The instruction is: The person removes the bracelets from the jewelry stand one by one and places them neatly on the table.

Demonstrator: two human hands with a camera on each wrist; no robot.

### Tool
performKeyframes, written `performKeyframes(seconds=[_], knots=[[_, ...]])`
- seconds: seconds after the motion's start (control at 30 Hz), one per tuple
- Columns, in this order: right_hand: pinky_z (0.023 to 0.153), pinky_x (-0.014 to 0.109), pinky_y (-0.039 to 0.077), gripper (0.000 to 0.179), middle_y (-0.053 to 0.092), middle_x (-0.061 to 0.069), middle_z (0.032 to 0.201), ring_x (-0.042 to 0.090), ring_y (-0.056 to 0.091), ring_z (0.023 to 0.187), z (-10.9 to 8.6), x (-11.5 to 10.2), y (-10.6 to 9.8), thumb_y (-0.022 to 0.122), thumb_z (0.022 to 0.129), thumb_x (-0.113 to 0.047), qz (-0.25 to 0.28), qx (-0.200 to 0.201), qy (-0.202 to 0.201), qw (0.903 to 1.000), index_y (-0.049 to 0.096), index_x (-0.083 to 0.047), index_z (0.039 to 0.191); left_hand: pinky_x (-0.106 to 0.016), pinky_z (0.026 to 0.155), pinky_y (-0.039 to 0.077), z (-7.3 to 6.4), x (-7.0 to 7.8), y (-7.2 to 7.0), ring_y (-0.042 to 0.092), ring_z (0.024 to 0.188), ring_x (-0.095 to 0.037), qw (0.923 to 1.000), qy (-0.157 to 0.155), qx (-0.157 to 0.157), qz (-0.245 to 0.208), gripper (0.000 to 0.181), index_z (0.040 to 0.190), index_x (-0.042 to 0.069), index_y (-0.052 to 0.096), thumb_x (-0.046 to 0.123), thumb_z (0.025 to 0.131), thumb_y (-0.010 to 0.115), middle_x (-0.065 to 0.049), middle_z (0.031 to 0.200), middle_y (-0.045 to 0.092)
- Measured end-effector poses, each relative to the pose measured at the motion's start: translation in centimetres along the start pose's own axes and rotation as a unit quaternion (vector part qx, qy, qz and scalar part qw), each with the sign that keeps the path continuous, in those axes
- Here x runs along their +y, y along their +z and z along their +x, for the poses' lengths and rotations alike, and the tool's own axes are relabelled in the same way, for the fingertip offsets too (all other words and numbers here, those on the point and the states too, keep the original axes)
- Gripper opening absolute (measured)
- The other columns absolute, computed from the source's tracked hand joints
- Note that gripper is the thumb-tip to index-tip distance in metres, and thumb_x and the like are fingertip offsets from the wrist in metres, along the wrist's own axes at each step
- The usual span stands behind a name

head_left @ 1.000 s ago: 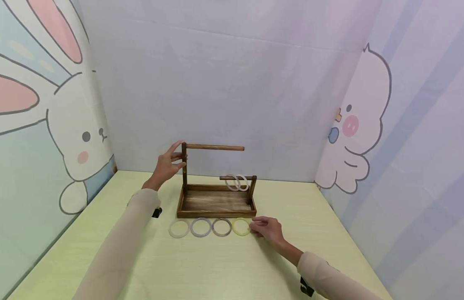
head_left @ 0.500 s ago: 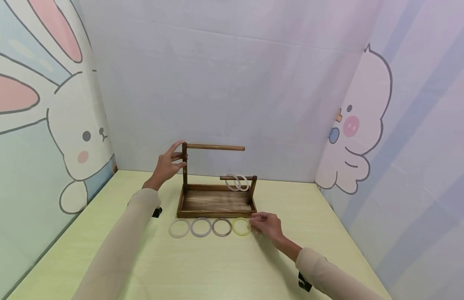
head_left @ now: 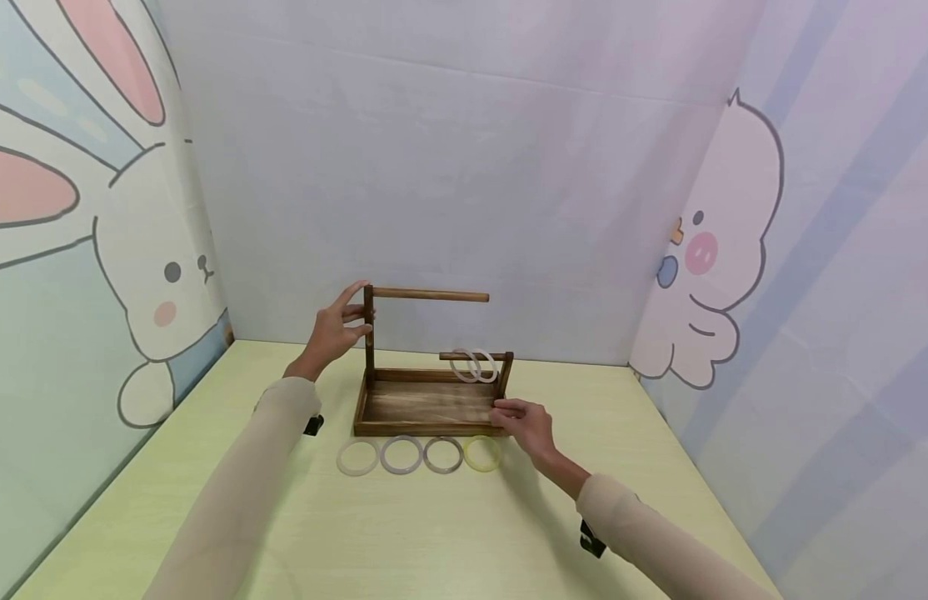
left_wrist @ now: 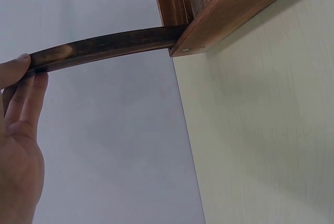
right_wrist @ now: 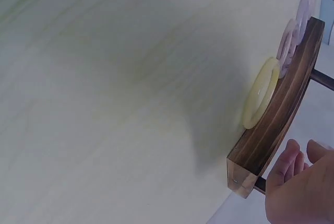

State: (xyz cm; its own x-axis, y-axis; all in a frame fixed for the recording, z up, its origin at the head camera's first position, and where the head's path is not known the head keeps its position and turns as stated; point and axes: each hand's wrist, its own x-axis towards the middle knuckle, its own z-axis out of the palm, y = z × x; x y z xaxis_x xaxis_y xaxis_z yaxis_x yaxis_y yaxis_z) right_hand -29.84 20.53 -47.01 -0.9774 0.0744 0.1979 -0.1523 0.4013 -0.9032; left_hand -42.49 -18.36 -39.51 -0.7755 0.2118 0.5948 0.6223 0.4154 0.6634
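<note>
My left hand [head_left: 331,333] grips the tall left post [left_wrist: 104,46] of a dark wooden rack [head_left: 434,429], thumb on one side and fingers on the other. My right hand [head_left: 530,429] is at the rack's front right corner, fingertips overlapping the tray edge, with nothing seen between thumb and fingers [right_wrist: 286,161]. On the table along the rack's front lie a yellow bangle [head_left: 470,465], a brownish bangle [head_left: 443,471], a lilac bangle [head_left: 402,471] and a whitish bangle [head_left: 358,473]. A white bangle [head_left: 494,367] and a pinkish bangle [head_left: 456,371] hang from the lower bar.
The rack's upper bar [head_left: 434,294] juts right from the tall post, its end free. Below it, the shorter bar [head_left: 445,357] points left from the right post. A pale yellow-green table [head_left: 434,542] carries everything, with printed cloth walls [head_left: 464,167] around it.
My right hand has moved away from beside the yellow bangle, up and slightly left to the tray's right corner. The bangles and my left hand look unmoved.
</note>
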Motion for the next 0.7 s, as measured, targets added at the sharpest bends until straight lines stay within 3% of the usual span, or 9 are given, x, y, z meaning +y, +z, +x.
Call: performKeyframes(seconds=[0.23,0.5,0.7], knots=[[0.076,0.048,0.064,0.022,0.079,0.015,0.101,0.034,0.077,0.091,0.7,-1.1,0.5,0.080,0.092,-0.005,0.012,0.001,-0.022,0.9997,0.079,0.001,0.113,-0.055,0.094,0.058,-0.1,0.1,-0.1,0.067,0.120,-0.040,1.0000,-0.007,-0.001,0.001,0.093,0.162,0.034,0.034,-0.010,0.091,0.074,-0.025,0.129,0.068],[0.080,0.050,0.063,0.023,0.079,0.012,0.105,0.026,0.078,0.095,1.8,-1.6,1.0,0.082,0.091,-0.012,0.005,0.016,-0.023,0.9996,0.080,-0.006,0.114,-0.055,0.094,0.058,0.0,0.1,0.0,0.068,0.120,-0.039,1.0000,-0.002,0.002,-0.003,0.093,0.162,0.034,0.036,-0.011,0.090,0.075,-0.024,0.128,0.069],[0.077,0.032,0.063,0.029,0.079,0.011,0.107,0.025,0.077,0.100,2.3,-2.0,1.4,0.083,0.091,-0.013,0.008,0.018,-0.038,0.9991,0.079,-0.004,0.118,-0.054,0.092,0.059,0.1,-0.2,0.0,0.068,0.119,-0.039,1.0000,-0.004,0.002,-0.003,0.092,0.162,0.032,0.037,-0.010,0.090,0.076,-0.023,0.127,0.070]])
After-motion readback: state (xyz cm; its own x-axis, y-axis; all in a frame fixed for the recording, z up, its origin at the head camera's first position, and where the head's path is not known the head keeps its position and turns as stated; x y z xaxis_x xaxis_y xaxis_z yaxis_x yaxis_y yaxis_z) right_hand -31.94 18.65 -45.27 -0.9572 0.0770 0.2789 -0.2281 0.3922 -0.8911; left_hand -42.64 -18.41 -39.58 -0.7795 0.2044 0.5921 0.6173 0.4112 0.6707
